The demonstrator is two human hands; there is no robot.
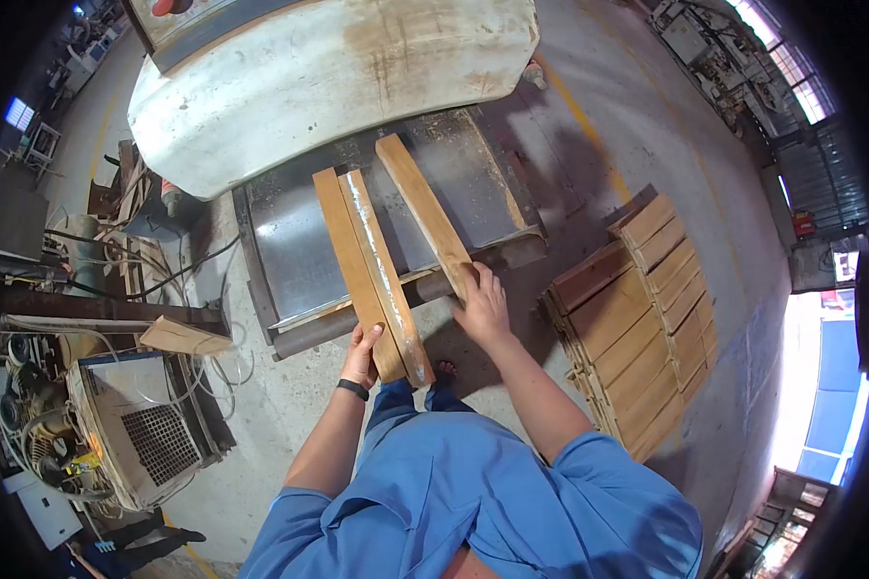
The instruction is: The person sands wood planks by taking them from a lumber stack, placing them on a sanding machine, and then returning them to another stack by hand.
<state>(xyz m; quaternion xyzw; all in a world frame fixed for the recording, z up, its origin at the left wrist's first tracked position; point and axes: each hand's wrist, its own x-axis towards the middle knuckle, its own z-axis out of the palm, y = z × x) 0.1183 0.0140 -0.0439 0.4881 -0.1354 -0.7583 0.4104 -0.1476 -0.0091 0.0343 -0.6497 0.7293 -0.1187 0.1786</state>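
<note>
Two long wooden boards lie side by side on the metal machine table (pixel 290 261), their near ends sticking out over its front edge. The left wooden board (pixel 343 241) is plain brown. Beside it, the middle wooden board (pixel 381 265) has a whitish streak along its length. My left hand (pixel 360 355) is closed on the near end of the left board, thumb on top. A third wooden board (pixel 420 203) rests apart, to the right. My right hand (pixel 483 304) is closed around its near end; some fingers are hidden underneath.
A large stained white machine hood (pixel 338 77) stands over the table's far side. Stacked wooden boards (pixel 637 328) lie to the right. Left are a grated box (pixel 154 425), cables, hoses and a wood offcut (pixel 185 336). Another person's legs (pixel 150 545) show at lower left.
</note>
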